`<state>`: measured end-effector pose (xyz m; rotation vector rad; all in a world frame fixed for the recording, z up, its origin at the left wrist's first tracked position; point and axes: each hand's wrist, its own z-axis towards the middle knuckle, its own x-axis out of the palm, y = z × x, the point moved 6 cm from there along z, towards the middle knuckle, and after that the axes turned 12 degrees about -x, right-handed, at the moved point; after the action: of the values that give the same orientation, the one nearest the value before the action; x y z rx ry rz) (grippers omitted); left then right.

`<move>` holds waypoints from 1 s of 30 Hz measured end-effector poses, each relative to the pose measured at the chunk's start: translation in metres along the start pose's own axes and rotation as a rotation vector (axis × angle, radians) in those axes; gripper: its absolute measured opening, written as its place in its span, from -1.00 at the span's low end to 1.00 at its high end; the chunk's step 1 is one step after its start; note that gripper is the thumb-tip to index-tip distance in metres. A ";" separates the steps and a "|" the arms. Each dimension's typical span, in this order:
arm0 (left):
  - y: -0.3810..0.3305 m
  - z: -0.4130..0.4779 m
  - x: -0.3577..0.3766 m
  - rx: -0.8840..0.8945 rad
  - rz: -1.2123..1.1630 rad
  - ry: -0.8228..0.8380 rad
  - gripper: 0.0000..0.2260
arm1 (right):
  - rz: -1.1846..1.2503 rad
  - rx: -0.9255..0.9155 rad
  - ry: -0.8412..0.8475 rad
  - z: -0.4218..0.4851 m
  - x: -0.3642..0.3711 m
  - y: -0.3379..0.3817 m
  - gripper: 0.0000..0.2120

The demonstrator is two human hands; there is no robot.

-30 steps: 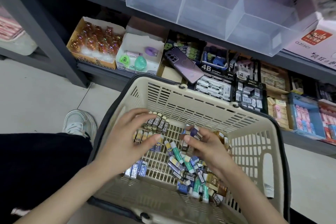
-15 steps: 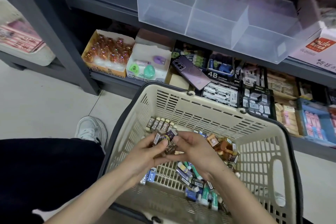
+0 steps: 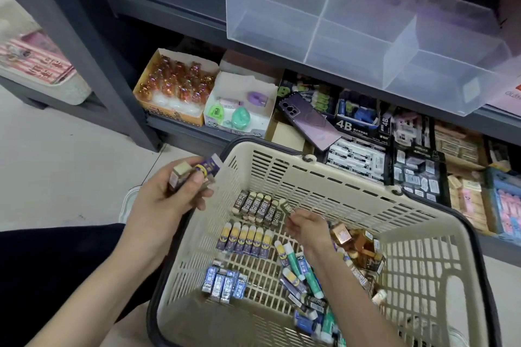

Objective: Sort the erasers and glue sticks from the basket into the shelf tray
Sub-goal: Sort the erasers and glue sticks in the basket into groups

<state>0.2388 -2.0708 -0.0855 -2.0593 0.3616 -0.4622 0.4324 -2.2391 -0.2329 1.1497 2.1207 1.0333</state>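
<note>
Erasers (image 3: 194,173) gripped in left hand (image 3: 166,200) above basket (image 3: 284,160) left rim, fingers curled around them. Right hand (image 3: 307,224) inside basket, fingers pinching dark 2B eraser (image 3: 287,207) beside eraser row. Clear shelf tray (image 3: 366,45) above.

You've got a purple phone (image 3: 309,121) lying face down on the lower shelf, resting across boxed stock. Left of it: white carton (image 3: 239,104) w/ a purple item, green egg-shaped item & green sharpener-like piece inside. Next left, touching it, orange carton (image 3: 174,90) packed w/ amber wrapped figures. Right of the phone, black 4B boxes (image 3: 356,118); far right, blue bin (image 3: 504,203) w/ pink items. A grey shelf post (image 3: 84,45) stands at left; white shoe (image 3: 128,203) on the pale floor.
</note>
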 end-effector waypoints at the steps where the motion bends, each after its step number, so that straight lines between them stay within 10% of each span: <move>1: 0.000 0.002 -0.002 -0.005 -0.015 -0.006 -0.84 | 0.084 0.047 -0.033 0.005 0.004 -0.009 -0.93; 6: 0.012 0.010 -0.006 -0.121 -0.155 0.018 -0.37 | 0.204 0.114 -0.177 0.021 0.023 -0.035 -0.86; 18: 0.008 0.007 0.004 -0.159 -0.233 0.031 -0.71 | -0.385 -0.064 -0.131 0.040 0.032 -0.042 -0.79; 27: 0.012 0.003 0.014 -0.158 -0.153 0.044 -0.68 | -0.359 -0.164 0.028 0.019 0.030 -0.014 -0.82; 30: 0.017 0.000 0.022 -0.153 -0.034 0.055 -0.65 | -0.022 -0.212 0.233 -0.026 0.039 0.034 -0.81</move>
<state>0.2571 -2.0888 -0.0958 -2.2076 0.4059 -0.5265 0.4095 -2.2034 -0.1934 0.9412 2.1284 1.4027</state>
